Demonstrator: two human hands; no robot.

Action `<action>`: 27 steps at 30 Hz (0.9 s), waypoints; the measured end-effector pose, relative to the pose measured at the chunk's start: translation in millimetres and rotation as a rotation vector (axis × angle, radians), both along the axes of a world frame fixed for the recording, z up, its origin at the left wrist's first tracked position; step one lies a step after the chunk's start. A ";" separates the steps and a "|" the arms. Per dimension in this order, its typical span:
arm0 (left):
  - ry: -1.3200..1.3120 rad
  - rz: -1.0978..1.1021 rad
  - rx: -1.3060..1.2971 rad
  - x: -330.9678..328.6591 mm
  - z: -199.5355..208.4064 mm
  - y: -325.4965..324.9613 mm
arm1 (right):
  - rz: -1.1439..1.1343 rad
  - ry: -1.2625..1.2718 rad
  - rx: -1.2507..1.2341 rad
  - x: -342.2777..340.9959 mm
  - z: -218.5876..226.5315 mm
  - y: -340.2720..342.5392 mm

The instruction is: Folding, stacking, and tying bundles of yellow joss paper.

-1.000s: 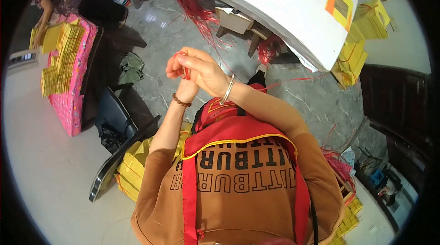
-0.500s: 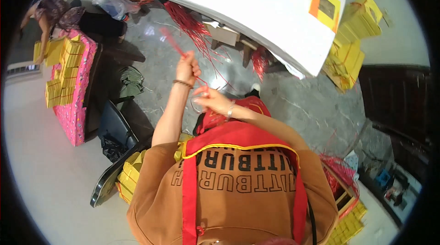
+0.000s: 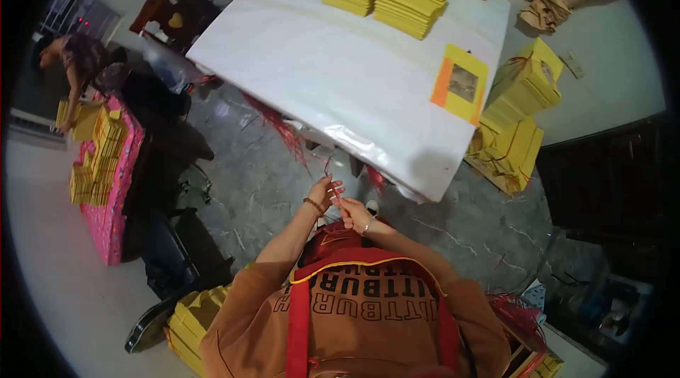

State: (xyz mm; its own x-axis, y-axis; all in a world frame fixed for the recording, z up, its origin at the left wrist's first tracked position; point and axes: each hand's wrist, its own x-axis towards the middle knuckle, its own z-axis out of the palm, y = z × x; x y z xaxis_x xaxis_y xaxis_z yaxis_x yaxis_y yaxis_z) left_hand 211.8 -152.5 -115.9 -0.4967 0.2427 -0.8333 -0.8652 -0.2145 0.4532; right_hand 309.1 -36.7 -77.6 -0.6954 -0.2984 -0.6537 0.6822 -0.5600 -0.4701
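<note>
My left hand (image 3: 322, 194) and my right hand (image 3: 353, 214) are close together in front of my lap, just short of the white table's near edge. A thin red string (image 3: 336, 192) runs between them. My left fingers are curled around it, and its loose end sticks up past them. The right hand pinches the same string between thumb and fingers. Below my hands lies the red apron (image 3: 354, 262). More red strings (image 3: 287, 136) hang from beneath the table, beyond my left hand.
The white table (image 3: 283, 45) carries stacks of yellow folded card (image 3: 407, 13) and a yellow-orange sheet (image 3: 460, 85). Yellow bundles (image 3: 520, 91) stand at its right. A person (image 3: 85, 70) handles yellow pieces at a pink-covered table (image 3: 106, 236) on the left. A black chair (image 3: 166, 254) stands nearby.
My hands have come closer together, the left drawing back from its stretched position. The view has lifted, showing more of the white table and its yellow stacks.
</note>
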 end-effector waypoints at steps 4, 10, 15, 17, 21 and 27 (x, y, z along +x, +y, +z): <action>-0.063 0.073 0.332 -0.3 6.7 5.3 | 0.084 0.014 -0.007 -14.8 4.6 23.5; 0.482 -0.089 0.100 -26.8 81.3 -19.5 | 0.326 0.321 0.012 -34.7 59.0 37.5; 0.601 -0.007 0.299 -58.0 217.8 15.0 | 0.310 0.285 -0.021 -65.4 102.6 64.6; 0.663 -0.043 0.279 -81.7 234.3 25.3 | 0.250 0.292 -0.017 -81.8 126.8 74.1; 0.936 -0.116 0.360 -188.6 259.9 3.3 | 0.369 0.512 0.218 -112.7 154.2 112.5; 1.425 -0.584 -0.712 -393.3 321.9 -32.9 | 0.719 0.428 2.090 -190.3 260.0 210.7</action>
